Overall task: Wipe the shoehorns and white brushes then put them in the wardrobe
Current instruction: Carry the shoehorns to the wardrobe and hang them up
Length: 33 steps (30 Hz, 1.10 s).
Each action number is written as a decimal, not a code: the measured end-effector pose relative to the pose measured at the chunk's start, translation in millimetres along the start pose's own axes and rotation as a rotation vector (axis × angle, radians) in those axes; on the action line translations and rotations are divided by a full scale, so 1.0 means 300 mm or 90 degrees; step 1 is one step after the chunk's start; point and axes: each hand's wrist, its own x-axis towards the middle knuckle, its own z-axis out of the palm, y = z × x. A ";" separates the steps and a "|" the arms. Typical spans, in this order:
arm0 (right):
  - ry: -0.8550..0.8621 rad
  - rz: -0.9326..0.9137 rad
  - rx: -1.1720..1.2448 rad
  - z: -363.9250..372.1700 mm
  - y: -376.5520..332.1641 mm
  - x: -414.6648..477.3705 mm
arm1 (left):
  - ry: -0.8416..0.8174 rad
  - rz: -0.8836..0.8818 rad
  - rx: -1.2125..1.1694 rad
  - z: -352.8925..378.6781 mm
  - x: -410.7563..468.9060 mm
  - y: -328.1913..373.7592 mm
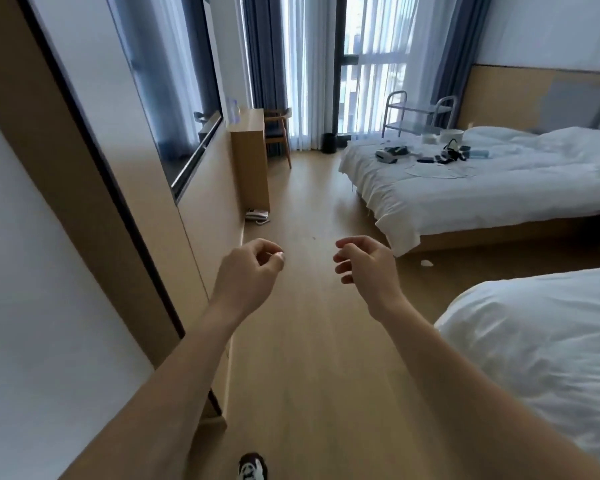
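Note:
My left hand point(252, 271) and my right hand point(364, 263) are both held out in front of me over the wooden floor, fingers loosely curled and apart, with nothing in either. The far bed point(499, 188) carries several small items, among them dark and white objects and white round containers point(451, 136); they are too small to tell apart. I cannot pick out any shoehorn, white brush or wardrobe in this view.
A wall-mounted TV point(174, 109) and a wooden desk point(250, 157) line the left wall, with a phone point(257, 215) on the floor. A chair point(278, 133), bin point(329, 143) and metal cart point(416, 112) stand by the curtained window. A near bed point(541, 341) lies right.

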 end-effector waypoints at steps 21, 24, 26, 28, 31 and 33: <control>0.327 0.035 0.011 -0.050 0.067 1.365 | -0.298 0.135 -0.128 0.641 1.514 -0.028; 0.343 0.023 0.048 -0.131 0.087 1.573 | -0.306 0.152 -0.112 0.783 1.679 0.017; 0.354 0.014 0.042 -0.203 0.103 1.730 | -0.298 0.167 -0.108 0.888 1.803 0.065; 0.359 0.010 0.049 -0.292 0.108 1.896 | -0.286 0.175 -0.111 0.998 1.936 0.127; 0.372 0.014 0.043 -0.436 0.097 2.114 | -0.287 0.174 -0.122 1.166 2.112 0.238; 0.377 0.007 0.032 -0.529 0.092 2.231 | -0.295 0.171 -0.143 1.284 2.205 0.306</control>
